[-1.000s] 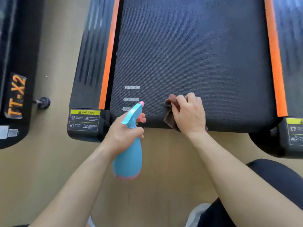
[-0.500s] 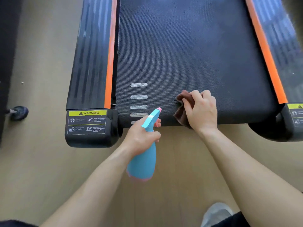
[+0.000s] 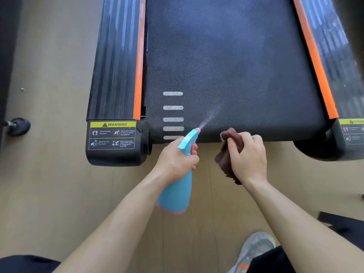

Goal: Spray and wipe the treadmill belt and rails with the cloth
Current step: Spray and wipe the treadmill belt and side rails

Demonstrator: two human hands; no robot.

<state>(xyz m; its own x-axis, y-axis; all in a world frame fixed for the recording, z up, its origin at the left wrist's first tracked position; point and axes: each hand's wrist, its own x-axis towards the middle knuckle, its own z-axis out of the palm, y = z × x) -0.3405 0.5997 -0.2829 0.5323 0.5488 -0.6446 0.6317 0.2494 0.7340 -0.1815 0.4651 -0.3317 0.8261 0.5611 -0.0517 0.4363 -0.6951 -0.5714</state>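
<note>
At far left, a black caster [image 3: 18,126] rests on the wood floor [image 3: 49,194]. The left rail [image 3: 114,60] ends in a warning label [image 3: 112,135]. The left hand [image 3: 177,161] grips the blue spray bottle [image 3: 177,192]; mist leaves its nozzle toward the belt [image 3: 226,66]. The right hand [image 3: 248,157] clutches the brown cloth [image 3: 226,154] at the belt's near edge. The right rail [image 3: 334,56] lies beyond.
</note>
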